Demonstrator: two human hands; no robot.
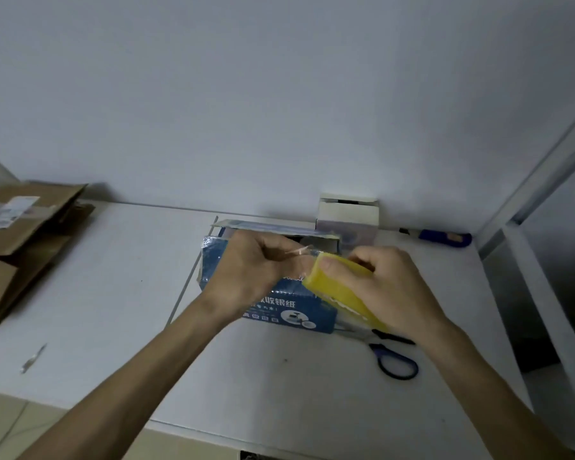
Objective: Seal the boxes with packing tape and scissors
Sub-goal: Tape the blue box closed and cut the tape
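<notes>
A blue printed box sits on the white table with its far flap raised. Above it, my right hand grips a yellowish roll of packing tape. My left hand pinches the clear free end of the tape, pulled a short way off the roll. Both hands hover over the box top and hide most of it. Scissors with blue-black handles lie on the table just right of the box, partly under my right wrist.
Flattened brown cardboard boxes are stacked at the table's left edge. A small white box stands against the wall behind the blue box, with a blue utility knife to its right. A tape scrap lies front left.
</notes>
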